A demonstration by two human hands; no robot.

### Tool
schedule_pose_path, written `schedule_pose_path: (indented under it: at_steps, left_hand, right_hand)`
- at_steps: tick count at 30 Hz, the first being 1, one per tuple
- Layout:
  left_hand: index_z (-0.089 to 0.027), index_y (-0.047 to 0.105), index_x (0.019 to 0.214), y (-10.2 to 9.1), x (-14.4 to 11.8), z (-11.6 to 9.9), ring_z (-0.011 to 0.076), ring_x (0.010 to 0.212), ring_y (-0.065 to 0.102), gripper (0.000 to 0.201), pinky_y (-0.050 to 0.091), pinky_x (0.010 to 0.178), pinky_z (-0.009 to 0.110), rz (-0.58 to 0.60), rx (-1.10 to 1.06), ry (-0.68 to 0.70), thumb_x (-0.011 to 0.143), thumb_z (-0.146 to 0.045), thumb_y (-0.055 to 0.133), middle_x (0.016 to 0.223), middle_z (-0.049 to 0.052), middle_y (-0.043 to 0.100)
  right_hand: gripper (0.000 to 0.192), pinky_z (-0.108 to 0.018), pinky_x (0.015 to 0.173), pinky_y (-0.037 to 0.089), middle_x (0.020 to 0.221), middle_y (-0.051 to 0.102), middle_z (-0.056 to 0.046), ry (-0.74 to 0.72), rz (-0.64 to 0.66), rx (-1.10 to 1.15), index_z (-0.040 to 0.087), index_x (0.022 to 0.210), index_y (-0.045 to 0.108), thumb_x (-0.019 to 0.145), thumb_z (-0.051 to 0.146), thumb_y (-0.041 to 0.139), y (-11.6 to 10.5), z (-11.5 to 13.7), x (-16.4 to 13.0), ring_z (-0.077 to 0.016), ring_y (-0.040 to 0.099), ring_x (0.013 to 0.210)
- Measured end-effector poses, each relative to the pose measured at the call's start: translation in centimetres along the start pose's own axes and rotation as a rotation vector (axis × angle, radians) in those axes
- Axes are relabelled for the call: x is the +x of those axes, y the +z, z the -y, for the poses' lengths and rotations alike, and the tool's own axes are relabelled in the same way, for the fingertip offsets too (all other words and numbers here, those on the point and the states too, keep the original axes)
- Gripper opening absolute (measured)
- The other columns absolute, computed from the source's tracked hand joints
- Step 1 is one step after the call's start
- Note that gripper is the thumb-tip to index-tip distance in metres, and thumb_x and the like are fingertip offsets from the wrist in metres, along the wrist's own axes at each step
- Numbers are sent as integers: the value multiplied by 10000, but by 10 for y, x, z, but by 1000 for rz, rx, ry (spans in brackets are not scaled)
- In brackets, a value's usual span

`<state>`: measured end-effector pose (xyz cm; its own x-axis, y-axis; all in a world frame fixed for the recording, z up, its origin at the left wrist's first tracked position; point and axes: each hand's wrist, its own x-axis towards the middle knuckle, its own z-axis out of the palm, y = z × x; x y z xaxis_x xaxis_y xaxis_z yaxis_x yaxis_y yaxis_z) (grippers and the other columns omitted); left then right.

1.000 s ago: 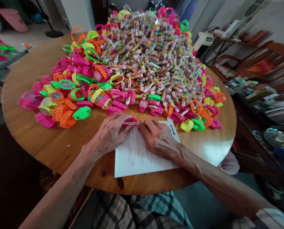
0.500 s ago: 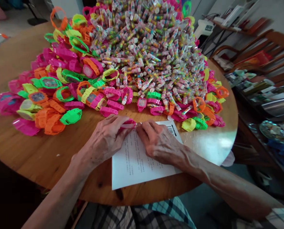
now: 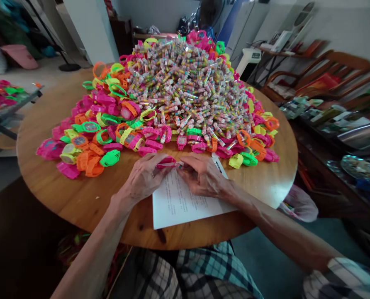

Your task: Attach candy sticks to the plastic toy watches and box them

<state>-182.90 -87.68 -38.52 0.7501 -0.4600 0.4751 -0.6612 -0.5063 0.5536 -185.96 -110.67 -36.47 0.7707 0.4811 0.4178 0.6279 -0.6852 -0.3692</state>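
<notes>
Over a printed sheet of paper (image 3: 169,207), my left hand (image 3: 143,176) is closed on a bright pink toy watch (image 3: 166,162), pinched by its strap. My right hand (image 3: 205,176) meets it from the other side. Its thumb and forefinger pinch a small wrapped candy roll (image 3: 180,165) at the watch's right end; the fingers partly hide it. Just beyond both hands, pink, green, orange and yellow toy watches (image 3: 110,158) lie around a big heap of clear-wrapped candy rolls (image 3: 191,83).
The round wooden table (image 3: 122,224) carries the heap. At the left stands another table (image 3: 7,108) with more coloured pieces. To the right are a wooden chair (image 3: 337,62), a cluttered dark shelf (image 3: 312,153) and a plastic bag (image 3: 300,203) beside the table edge.
The view has tilted up, showing more of the room. My right fingers have opened up slightly, and the small wrapped end between the hands shows more clearly. My left hand keeps the pink watch.
</notes>
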Motion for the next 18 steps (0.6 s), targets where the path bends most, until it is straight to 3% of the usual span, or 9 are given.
schedule_pose_path:
  at_steps: [3,9,14,18]
  left_hand:
    - [-202,715,1158,2,-2,1,239,964,738,198,592,825,369,-9,-13,0,990,-290,660,1052,76,774]
    - [-204,715,1136,3,-6,0,240,982,725,187,592,869,380,-24,68,-26,983,-301,670,1055,93,755]
    - [-199,710,1154,-1,-6,2,242,992,716,208,585,882,391,-10,129,-46,991,-317,656,1076,104,737]
    - [-195,701,1171,-3,-6,4,251,1010,710,213,578,882,398,25,119,-56,1003,-311,640,1080,107,733]
  right_hand:
    - [162,-309,650,377,812,612,-45,45,-53,61,160,967,662,972,309,600,-1,0,3,-165,513,718]
    - [277,-300,638,354,680,559,-7,299,-144,192,183,760,636,991,281,518,7,-8,13,-139,461,651]
    - [274,-307,670,378,730,612,-29,213,-61,141,182,731,650,966,248,525,3,-6,20,-149,504,689]
    - [200,-313,718,415,848,651,-56,146,22,84,165,920,720,973,270,558,1,2,16,-168,551,771]
